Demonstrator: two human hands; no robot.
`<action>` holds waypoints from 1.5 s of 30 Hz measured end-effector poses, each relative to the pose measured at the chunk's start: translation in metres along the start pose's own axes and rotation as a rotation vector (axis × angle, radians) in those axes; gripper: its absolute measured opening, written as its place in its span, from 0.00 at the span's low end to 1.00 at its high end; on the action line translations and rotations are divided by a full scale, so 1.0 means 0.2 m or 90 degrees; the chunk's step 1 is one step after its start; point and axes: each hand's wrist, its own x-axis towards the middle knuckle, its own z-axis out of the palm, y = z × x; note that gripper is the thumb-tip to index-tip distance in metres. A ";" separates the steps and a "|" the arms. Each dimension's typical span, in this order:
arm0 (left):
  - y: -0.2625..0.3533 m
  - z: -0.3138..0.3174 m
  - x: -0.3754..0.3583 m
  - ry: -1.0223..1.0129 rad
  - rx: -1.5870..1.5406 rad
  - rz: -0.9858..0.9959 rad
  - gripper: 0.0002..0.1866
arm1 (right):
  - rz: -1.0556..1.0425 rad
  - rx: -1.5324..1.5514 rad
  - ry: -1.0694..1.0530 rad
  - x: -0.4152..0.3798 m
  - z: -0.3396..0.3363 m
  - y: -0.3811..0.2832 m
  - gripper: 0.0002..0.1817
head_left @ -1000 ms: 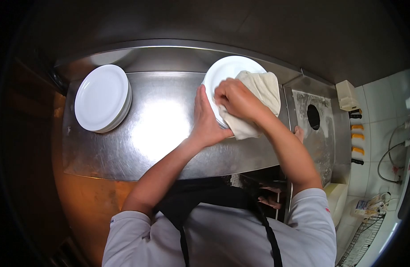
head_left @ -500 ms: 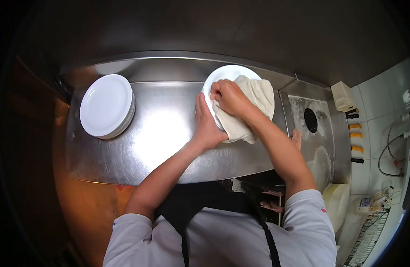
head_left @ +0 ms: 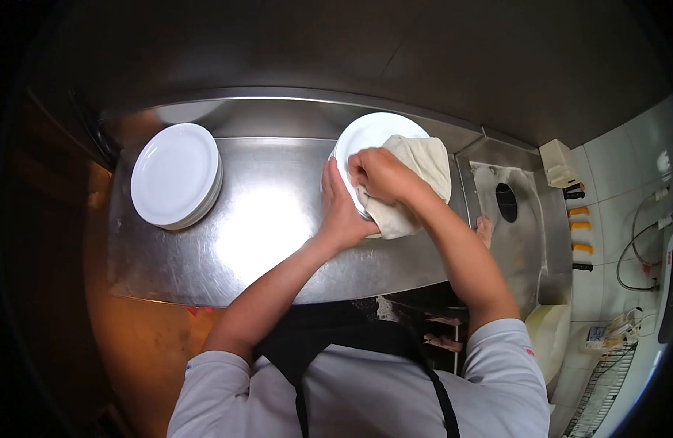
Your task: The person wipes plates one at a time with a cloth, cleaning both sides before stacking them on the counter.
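Observation:
A white plate (head_left: 373, 128) tops a stack on the right half of the steel counter. A cream cloth (head_left: 424, 164) lies draped over the plate's right side and hangs past its near rim. My right hand (head_left: 380, 175) is closed on the cloth and presses it against the plate; its fingertips are partly hidden. Along the left rim my left hand (head_left: 342, 212) holds the stack, fingers pointing away from me and thumb at the near edge. To the left stands another stack of white plates (head_left: 176, 175), touched by neither hand.
The steel counter (head_left: 270, 270) has a raised back edge. A steel basin (head_left: 526, 233) with a dark oval opening adjoins it on the right. Knives with yellow and black handles (head_left: 581, 226) are on the tiled wall, below a beige box (head_left: 559, 164). A wire rack (head_left: 606, 387) is lower right.
My right hand has moved slightly toward me with the cloth, and more of the plate's far side shows. My left hand stays at the rim. The view has shifted slightly.

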 end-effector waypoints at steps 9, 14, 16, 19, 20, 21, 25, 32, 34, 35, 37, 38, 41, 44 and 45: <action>0.00 -0.01 0.01 -0.006 0.006 -0.002 0.82 | 0.013 0.039 0.075 -0.03 0.06 -0.01 0.05; -0.02 0.01 0.01 0.017 -0.043 0.037 0.78 | 0.040 0.026 0.248 -0.04 0.14 -0.01 0.08; -0.01 0.00 -0.01 0.014 -0.053 0.032 0.78 | 0.078 0.008 0.277 -0.08 0.12 -0.05 0.16; 0.01 -0.02 -0.01 0.019 -0.064 0.029 0.78 | 0.220 -0.181 0.292 -0.28 0.01 -0.14 0.46; 0.01 -0.02 0.00 0.024 -0.068 0.034 0.78 | 0.291 -0.206 0.241 -0.33 0.01 -0.12 0.49; 0.01 -0.01 0.00 0.030 -0.069 0.035 0.78 | 0.361 -0.229 0.189 -0.37 0.02 -0.08 0.53; 0.00 0.01 0.00 0.036 -0.037 0.036 0.80 | 0.365 -0.164 0.153 -0.34 0.01 0.07 0.53; 0.02 0.00 0.00 0.008 -0.054 0.002 0.82 | 0.179 -0.107 0.248 0.04 0.13 0.12 0.46; -0.09 0.06 -0.02 -0.040 -0.098 -0.015 0.73 | 0.116 -0.020 0.233 0.03 0.16 0.03 0.42; -0.17 0.06 -0.02 -0.120 -0.162 -0.027 0.69 | 0.098 0.034 0.196 -0.03 0.19 0.04 0.42; -0.17 0.05 0.00 -0.100 -0.005 0.209 0.56 | 0.083 0.137 0.088 -0.21 0.16 -0.02 0.44; -0.25 0.11 0.01 -0.092 -0.033 0.193 0.57 | 0.083 0.186 0.017 -0.31 0.11 -0.06 0.45; -0.17 0.08 0.00 -0.041 -0.087 0.103 0.67 | 0.127 0.095 -0.035 -0.54 -0.02 -0.01 0.44; -0.03 0.01 0.00 0.004 -0.112 0.034 0.78 | 0.167 -0.076 0.039 -0.57 -0.08 0.22 0.43; -0.02 0.01 0.00 0.003 -0.115 0.038 0.78 | 0.163 -0.132 0.082 -0.50 -0.07 0.31 0.43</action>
